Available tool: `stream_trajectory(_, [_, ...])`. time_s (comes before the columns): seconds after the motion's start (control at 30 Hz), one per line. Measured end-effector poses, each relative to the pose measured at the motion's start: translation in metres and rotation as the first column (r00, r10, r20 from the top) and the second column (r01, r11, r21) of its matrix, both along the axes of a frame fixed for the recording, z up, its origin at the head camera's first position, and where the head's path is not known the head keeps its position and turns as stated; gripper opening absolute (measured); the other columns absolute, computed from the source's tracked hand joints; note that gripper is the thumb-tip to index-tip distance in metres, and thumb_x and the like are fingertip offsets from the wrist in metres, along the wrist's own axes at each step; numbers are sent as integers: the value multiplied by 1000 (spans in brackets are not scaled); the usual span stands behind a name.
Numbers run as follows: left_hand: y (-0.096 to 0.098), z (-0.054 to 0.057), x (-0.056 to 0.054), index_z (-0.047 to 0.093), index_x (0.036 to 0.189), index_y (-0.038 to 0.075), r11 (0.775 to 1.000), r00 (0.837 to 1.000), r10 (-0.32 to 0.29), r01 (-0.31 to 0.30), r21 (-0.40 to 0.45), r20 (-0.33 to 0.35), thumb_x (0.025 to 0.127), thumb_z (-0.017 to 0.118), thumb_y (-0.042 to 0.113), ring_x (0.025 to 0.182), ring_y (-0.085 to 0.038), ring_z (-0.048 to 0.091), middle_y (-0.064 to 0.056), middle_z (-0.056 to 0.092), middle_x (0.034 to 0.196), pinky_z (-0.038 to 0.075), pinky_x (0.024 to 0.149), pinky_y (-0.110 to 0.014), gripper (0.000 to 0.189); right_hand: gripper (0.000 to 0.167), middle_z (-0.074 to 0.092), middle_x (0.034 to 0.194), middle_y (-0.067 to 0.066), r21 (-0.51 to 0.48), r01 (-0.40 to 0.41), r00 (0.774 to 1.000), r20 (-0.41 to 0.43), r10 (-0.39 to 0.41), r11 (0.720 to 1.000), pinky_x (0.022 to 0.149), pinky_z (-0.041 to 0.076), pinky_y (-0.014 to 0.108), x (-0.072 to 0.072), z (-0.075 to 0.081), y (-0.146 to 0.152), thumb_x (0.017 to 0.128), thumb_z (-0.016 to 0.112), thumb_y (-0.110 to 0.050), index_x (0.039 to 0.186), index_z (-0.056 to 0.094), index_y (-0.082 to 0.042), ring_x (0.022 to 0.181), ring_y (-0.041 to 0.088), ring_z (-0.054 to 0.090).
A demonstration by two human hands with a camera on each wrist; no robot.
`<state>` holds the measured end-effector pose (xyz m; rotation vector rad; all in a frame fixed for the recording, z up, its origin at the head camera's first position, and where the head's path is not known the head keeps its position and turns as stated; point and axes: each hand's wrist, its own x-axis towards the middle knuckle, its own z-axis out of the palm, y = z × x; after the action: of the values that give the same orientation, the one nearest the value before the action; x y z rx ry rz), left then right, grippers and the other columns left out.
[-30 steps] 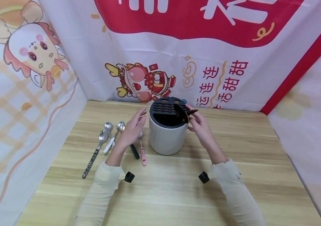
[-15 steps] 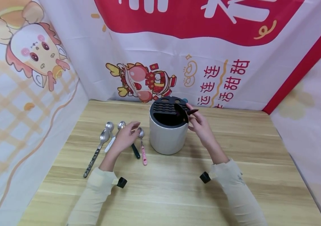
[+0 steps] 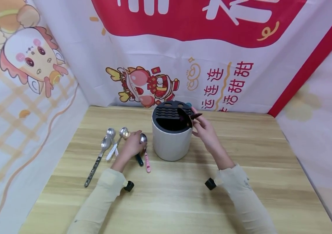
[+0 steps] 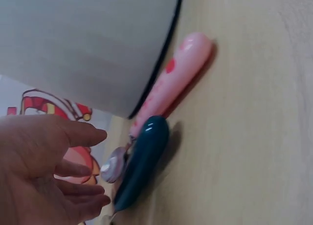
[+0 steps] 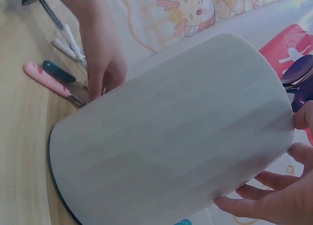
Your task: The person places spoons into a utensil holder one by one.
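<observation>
- Left of the left hand (image 3: pixel 132 144) and its fingers: dark-patterned spoon (image 3: pixel 93 169), white-handled spoon (image 3: pixel 113 151), both on the table (image 3: pixel 166 201).
- Left fingers parted; I see nothing gripped, contact unclear.
- Just beside those fingertips: bowl of the pink-handled spoon (image 3: pixel 147 162), with a green handle (image 3: pixel 139 160) alongside. I judge the step to be reaching for a spoon, likely the pink one; next move calls for a pinch, then a clean lift.
- Right of those fingers: pale container (image 3: pixel 172 146), upright, dark utensils (image 3: pixel 185 118) leaning from it.
- Right hand (image 3: pixel 207 131): fingers fairly straight, resting against its wall.
</observation>
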<state>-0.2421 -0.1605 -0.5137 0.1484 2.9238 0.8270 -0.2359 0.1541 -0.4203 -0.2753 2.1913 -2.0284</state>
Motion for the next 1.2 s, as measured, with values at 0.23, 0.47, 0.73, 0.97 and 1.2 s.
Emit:
stream_trajectory(0.23, [9, -6, -2, 43, 143, -10, 997, 1000, 17, -18, -77, -16, 88, 73, 21, 128, -52, 45, -38, 46, 140, 42, 109, -59, 70, 51, 30, 164, 1, -23, 15, 1000, 24, -15, 1000, 106, 44, 61, 2, 1, 0, 105, 39, -13, 154, 39, -28, 144, 34, 39])
stream_trajectory(0.47, [12, -5, -7, 45, 142, -4, 998, 999, 44, -42, -55, 28, 84, 76, 15, 119, -46, 52, -33, 49, 132, 48, 102, -56, 68, 51, 30, 164, 0, -24, 15, 1000, 25, -15, 1000, 106, 45, 60, 2, 2, 0, 105, 40, -13, 153, 40, -28, 144, 33, 38])
stream_trajectory(0.73, [12, -8, -11, 49, 139, -4, 998, 999, 49, -49, -32, 1, 79, 71, 3, 110, -45, 59, -33, 59, 123, 53, 96, -53, 64, 50, 41, 158, 0, -13, 46, 998, -38, -47, 999, 114, 42, 43, 1, 3, -1, 101, 44, -7, 149, 47, -16, 135, 24, 48])
stream_trajectory(0.97, [9, -7, -9, 54, 132, -2, 998, 998, 52, -51, 35, -33, 81, 69, 1, 102, -43, 66, -31, 66, 116, 58, 87, -49, 54, 47, 46, 155, 1, 24, 97, 991, -98, -94, 995, 115, 42, 39, -1, 3, -3, 100, 47, -6, 147, 51, -13, 138, 21, 48])
stream_trajectory(1.2, [4, 0, -5, 54, 130, 2, 975, 996, 58, -41, 219, -69, 84, 69, 0, 87, -35, 68, -26, 68, 105, 59, 67, -36, 49, 47, 47, 154, 4, -53, 112, 987, -105, -118, 992, 109, 46, 29, 1, 2, -7, 98, 47, -1, 144, 52, -6, 137, 20, 49])
